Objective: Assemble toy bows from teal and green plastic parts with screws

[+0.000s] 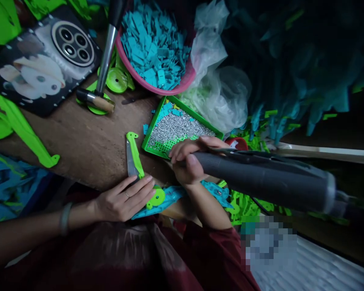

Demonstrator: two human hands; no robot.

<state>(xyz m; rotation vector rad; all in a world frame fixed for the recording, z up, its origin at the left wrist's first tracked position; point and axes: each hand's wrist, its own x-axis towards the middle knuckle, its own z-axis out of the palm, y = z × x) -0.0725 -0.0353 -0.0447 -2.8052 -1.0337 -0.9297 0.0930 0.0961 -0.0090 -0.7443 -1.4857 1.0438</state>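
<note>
My left hand (125,198) lies over a lime-green plastic part (135,155), its fingers holding it at the table's near edge. A grey metal blade (129,159) runs along the part's left side. Below the fingers shows a round green disc (158,197), with blue plastic pieces (172,196) under and beside it. In my right hand (188,161) is a thick dark electric screwdriver (261,178), its body stretching off to the right. That hand's fingertips are at the near corner of a green tray (153,131) of small silvery screws (182,125); the tool's tip is hidden.
A pink basin (130,72) full of blue clips stands behind the tray, beside clear plastic bags (227,97). A hammer (104,60) and a phone (45,60) are at the left, near more green parts (33,133). Green pieces (245,206) are heaped on the right.
</note>
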